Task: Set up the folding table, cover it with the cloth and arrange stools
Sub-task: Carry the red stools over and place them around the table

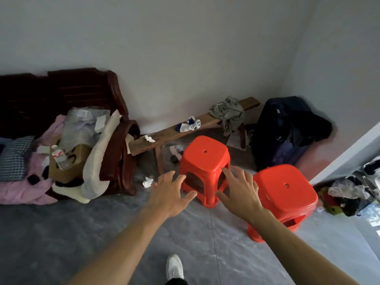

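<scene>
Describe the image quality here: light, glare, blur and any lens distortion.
Head view: soft, dim daylight, brighter at the right edge; wide-angle lens bows the wooden bench and wall lines; glossy highlights on the far red stool and near red stool; faint sheen on the grey floor; left hand and right hand slightly soft; dark headboard loses detail.

2 red stools (205,159) (285,188) upright, adjacent

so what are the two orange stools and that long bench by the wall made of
The far stool and near stool look like moulded plastic: uniform bright orange, glossy sheen, rounded one-piece seats with a small centre hole. The bench looks like bare, dull brown wood, a long plank on plain legs; grain is too blurred to confirm.
</scene>
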A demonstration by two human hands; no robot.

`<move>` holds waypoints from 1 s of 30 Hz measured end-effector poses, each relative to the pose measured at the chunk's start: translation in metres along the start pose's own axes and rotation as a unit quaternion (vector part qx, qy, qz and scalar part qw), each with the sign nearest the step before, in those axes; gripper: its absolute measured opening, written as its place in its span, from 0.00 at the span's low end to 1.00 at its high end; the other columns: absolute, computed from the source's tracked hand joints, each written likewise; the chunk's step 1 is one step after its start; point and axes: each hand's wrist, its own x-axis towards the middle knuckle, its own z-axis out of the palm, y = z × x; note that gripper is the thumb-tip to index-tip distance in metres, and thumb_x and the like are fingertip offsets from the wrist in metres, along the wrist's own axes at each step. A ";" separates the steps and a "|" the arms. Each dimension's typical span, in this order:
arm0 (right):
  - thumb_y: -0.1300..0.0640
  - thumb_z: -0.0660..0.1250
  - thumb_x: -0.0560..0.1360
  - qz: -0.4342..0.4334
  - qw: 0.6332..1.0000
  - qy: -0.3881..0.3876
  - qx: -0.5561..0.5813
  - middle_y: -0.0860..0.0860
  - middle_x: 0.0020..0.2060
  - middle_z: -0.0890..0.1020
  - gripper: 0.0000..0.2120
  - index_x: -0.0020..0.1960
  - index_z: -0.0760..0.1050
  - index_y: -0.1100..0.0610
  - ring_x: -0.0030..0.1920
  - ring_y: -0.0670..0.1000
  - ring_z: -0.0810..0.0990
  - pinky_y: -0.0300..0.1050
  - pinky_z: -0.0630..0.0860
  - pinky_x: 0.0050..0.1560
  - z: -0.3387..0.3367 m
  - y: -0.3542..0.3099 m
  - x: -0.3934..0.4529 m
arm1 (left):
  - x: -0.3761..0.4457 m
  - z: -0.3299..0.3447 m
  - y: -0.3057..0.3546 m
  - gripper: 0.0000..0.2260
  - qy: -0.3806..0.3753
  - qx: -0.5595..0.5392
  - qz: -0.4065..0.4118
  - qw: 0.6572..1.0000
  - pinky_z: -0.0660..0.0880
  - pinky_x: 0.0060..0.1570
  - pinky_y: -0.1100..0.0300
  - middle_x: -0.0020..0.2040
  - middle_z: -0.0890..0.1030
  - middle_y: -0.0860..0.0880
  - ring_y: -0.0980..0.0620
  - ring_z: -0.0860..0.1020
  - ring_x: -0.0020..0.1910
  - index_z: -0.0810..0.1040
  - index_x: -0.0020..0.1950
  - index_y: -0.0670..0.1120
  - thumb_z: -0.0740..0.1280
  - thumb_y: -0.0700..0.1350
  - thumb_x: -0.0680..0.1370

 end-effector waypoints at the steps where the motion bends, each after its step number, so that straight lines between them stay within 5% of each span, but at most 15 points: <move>1: 0.39 0.66 0.71 0.011 1.000 0.002 0.001 0.52 0.73 0.61 0.38 0.76 0.54 0.42 0.71 0.62 0.59 0.67 0.65 0.66 0.001 0.004 0.008 | 0.013 0.001 0.001 0.34 0.001 0.000 0.004 1.000 0.61 0.71 0.41 0.77 0.60 0.47 0.45 0.57 0.76 0.62 0.76 0.55 0.55 0.71 0.75; 12: 0.41 0.64 0.73 0.102 0.993 0.035 -0.050 0.52 0.75 0.56 0.33 0.75 0.55 0.42 0.74 0.58 0.54 0.67 0.56 0.70 0.000 0.020 0.120 | 0.179 0.012 -0.005 0.35 -0.010 -0.056 0.058 0.997 0.67 0.67 0.42 0.76 0.64 0.46 0.43 0.62 0.73 0.63 0.74 0.53 0.55 0.72 0.74; 21: 0.39 0.65 0.71 0.131 0.987 0.082 -0.043 0.52 0.71 0.65 0.29 0.69 0.66 0.48 0.70 0.58 0.65 0.62 0.66 0.66 0.017 0.045 0.206 | 0.281 0.013 -0.011 0.33 -0.010 -0.070 0.060 0.996 0.70 0.64 0.41 0.75 0.64 0.47 0.44 0.65 0.72 0.64 0.73 0.53 0.56 0.70 0.74; 27: 0.40 0.65 0.71 0.091 0.993 0.071 0.004 0.52 0.67 0.69 0.29 0.69 0.67 0.50 0.67 0.58 0.68 0.62 0.69 0.64 0.029 0.079 0.284 | 0.336 0.026 -0.007 0.23 0.133 -0.072 0.049 0.987 0.74 0.57 0.48 0.65 0.74 0.49 0.49 0.71 0.64 0.73 0.64 0.49 0.61 0.62 0.77; 30: 0.39 0.63 0.72 0.067 0.997 0.047 0.004 0.52 0.67 0.69 0.30 0.70 0.68 0.50 0.67 0.58 0.68 0.61 0.69 0.64 0.040 0.097 0.324 | 0.366 0.036 -0.001 0.21 0.137 -0.082 0.032 0.987 0.74 0.56 0.49 0.64 0.74 0.50 0.49 0.72 0.62 0.73 0.63 0.49 0.62 0.61 0.77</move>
